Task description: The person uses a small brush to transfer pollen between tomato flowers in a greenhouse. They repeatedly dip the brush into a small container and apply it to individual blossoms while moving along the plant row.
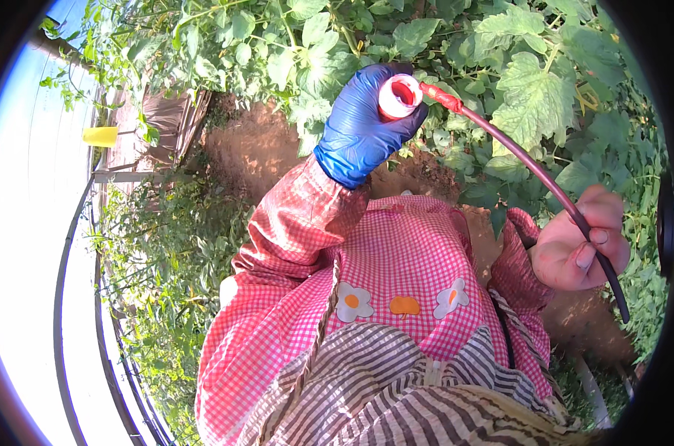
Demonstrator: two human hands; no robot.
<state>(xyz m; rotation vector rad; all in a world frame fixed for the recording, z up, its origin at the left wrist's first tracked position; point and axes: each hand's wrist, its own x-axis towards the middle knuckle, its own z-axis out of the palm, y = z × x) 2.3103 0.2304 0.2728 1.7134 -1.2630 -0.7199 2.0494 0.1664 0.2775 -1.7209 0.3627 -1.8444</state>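
Observation:
My left hand [359,125], in a blue glove, is closed around a small white bottle [389,96] with its mouth uncovered and facing me. Red liquid coats the inside of its neck. My bare right hand [585,245] grips a thin dark rod [529,161] near its lower end. The rod bends up and left to a red-coated wrapped tip [442,98], which is just right of the bottle's mouth. Whether the tip touches the rim I cannot tell. Red smudges show on the right hand.
Tomato plants [532,89] with broad leaves fill the space ahead and right. Bare soil [253,148] lies below them. A yellow card [100,136] hangs at left near bright plastic sheeting [25,195] and dark hoses [64,290]. My checkered smock [393,245] covers the lower middle.

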